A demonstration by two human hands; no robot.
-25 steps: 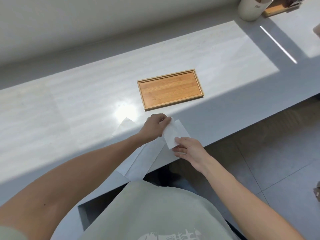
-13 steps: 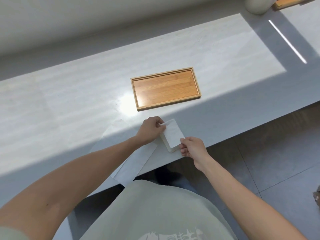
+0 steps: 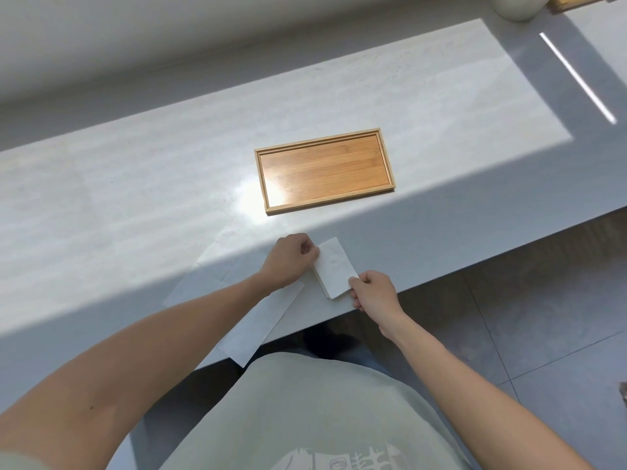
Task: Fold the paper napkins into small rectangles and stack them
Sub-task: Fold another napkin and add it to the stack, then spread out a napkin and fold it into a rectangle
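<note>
A white paper napkin folded into a small rectangle lies near the front edge of the pale counter. My left hand pinches its far left corner. My right hand pinches its near right corner. Under my left forearm lie unfolded white napkins, one long strip reaching over the counter's front edge, and another sheet further left.
An empty bamboo tray sits on the counter just beyond my hands. At the far right corner stand a white cylindrical container and a wooden item. Grey tiled floor lies beyond the counter's front edge on the right.
The napkin went from being lifted and half folded to lying flat as a small rectangle. Both hands now pinch its opposite corners. The view shifted slightly.
</note>
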